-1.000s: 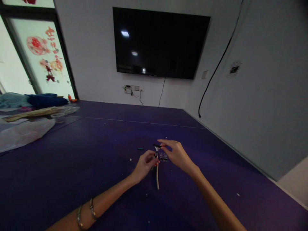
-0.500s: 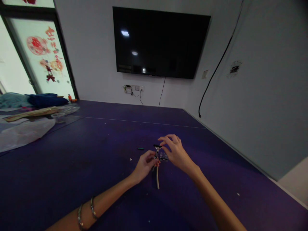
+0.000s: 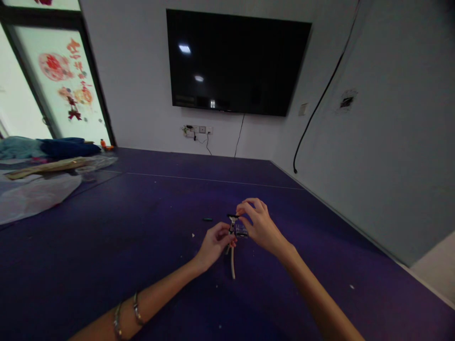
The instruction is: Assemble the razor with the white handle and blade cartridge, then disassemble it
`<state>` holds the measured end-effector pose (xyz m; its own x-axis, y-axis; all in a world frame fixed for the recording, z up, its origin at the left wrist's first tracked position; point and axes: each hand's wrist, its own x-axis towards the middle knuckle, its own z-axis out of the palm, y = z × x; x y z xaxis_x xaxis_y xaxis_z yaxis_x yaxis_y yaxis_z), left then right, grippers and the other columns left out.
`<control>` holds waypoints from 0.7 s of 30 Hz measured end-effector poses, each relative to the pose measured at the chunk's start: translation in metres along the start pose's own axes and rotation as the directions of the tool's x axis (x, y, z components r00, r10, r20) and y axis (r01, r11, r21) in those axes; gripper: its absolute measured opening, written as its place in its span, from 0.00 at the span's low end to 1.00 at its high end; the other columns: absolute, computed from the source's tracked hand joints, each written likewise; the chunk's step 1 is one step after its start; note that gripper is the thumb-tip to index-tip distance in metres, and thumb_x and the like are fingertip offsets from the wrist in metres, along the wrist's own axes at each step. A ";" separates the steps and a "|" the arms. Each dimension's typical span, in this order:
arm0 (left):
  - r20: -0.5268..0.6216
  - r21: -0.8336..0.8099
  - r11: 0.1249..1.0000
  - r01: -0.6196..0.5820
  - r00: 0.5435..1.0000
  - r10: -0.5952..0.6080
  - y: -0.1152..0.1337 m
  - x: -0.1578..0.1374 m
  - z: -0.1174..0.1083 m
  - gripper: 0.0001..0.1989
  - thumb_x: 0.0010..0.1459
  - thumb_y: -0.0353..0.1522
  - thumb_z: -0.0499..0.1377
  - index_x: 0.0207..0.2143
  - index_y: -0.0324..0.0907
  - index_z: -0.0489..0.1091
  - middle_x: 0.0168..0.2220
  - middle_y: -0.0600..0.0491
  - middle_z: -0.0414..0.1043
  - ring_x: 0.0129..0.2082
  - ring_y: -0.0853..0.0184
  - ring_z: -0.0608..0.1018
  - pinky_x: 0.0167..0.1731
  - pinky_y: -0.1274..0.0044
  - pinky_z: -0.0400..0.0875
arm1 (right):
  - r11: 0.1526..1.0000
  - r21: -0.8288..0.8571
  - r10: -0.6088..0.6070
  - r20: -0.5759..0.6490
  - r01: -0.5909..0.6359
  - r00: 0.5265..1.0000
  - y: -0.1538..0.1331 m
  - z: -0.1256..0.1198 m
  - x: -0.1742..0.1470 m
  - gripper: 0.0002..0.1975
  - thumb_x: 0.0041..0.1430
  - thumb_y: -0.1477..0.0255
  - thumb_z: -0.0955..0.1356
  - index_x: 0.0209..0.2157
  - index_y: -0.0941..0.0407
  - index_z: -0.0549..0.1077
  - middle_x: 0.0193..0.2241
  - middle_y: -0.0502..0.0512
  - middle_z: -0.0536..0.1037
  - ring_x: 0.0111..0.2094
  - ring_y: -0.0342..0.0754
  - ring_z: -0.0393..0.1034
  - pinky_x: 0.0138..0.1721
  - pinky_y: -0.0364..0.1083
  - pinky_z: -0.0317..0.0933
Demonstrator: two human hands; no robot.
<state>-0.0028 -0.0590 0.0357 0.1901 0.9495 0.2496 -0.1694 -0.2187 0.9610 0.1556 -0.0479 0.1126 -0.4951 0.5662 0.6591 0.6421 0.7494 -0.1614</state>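
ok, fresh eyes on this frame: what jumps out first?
The large black flat-screen TV, high on the pale grey wall. Next, low centre above the purple surface, the left hand holding a small black-and-white T-shaped piece, the right hand at its top. Far left, red decorations on a pale glass door.

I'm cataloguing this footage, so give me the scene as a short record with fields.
Left hand: holds a T-shaped tool
Right hand: fingertips at the tool's black top
Curved pale strip: below the left hand; whether it joins the tool, unclear
Small green stick: left of the tool
Surface: purple
Wall: dark television
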 end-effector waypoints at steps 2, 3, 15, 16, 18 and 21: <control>-0.006 0.001 1.000 0.003 1.000 -0.003 0.001 -0.001 0.001 0.12 0.47 0.37 0.62 0.31 0.38 0.66 0.22 0.56 0.69 0.23 0.70 0.73 0.28 0.76 0.66 | 1.000 0.001 0.004 0.005 -0.004 1.000 -0.001 -0.001 0.000 0.11 0.55 0.80 0.60 0.38 0.54 0.66 0.39 0.58 0.71 0.48 0.51 0.59 0.51 0.57 0.50; -0.007 0.000 1.000 0.004 1.000 -0.004 0.001 -0.001 0.001 0.13 0.47 0.37 0.62 0.30 0.38 0.66 0.22 0.56 0.69 0.22 0.70 0.73 0.28 0.76 0.66 | 1.000 0.003 0.006 0.008 -0.006 1.000 -0.002 -0.002 0.000 0.11 0.55 0.80 0.60 0.38 0.54 0.66 0.39 0.58 0.71 0.47 0.51 0.59 0.51 0.57 0.50; -0.045 0.013 1.000 -0.028 0.999 0.029 0.016 0.005 -0.007 0.13 0.48 0.37 0.62 0.32 0.39 0.66 0.27 0.52 0.74 0.28 0.66 0.76 0.33 0.73 0.68 | 0.984 0.126 0.134 -0.043 -0.128 0.990 0.005 0.000 0.002 0.19 0.55 0.75 0.63 0.50 0.51 0.63 0.39 0.54 0.74 0.45 0.49 0.65 0.49 0.55 0.53; -0.060 0.030 0.999 -0.034 0.998 0.035 0.020 0.006 -0.008 0.12 0.48 0.37 0.62 0.32 0.39 0.66 0.28 0.52 0.75 0.30 0.65 0.77 0.35 0.72 0.68 | 0.978 0.139 0.164 -0.054 -0.155 0.985 0.007 0.000 0.002 0.19 0.55 0.74 0.63 0.50 0.52 0.63 0.39 0.54 0.74 0.44 0.50 0.66 0.48 0.54 0.55; -0.081 0.067 0.996 -0.050 0.995 0.056 0.028 0.008 -0.011 0.12 0.49 0.37 0.61 0.34 0.39 0.67 0.31 0.50 0.76 0.35 0.62 0.77 0.40 0.70 0.67 | 0.959 0.181 0.232 -0.061 -0.218 0.971 0.011 0.000 0.002 0.16 0.55 0.73 0.63 0.47 0.53 0.66 0.37 0.54 0.75 0.42 0.49 0.67 0.44 0.51 0.59; -0.089 0.119 0.989 -0.090 0.991 0.101 0.039 0.010 -0.014 0.12 0.51 0.36 0.59 0.37 0.38 0.68 0.36 0.47 0.76 0.41 0.60 0.76 0.47 0.68 0.63 | 0.909 0.286 0.313 0.018 -0.305 0.950 0.015 0.002 0.002 0.09 0.55 0.71 0.63 0.38 0.55 0.71 0.31 0.53 0.76 0.35 0.47 0.70 0.38 0.47 0.62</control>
<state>-0.0213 -0.0552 0.0735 0.0851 0.9389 0.3336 -0.0692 -0.3284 0.9420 0.1628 -0.0349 0.1099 -0.2798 0.7781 0.5623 0.5671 0.6066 -0.5572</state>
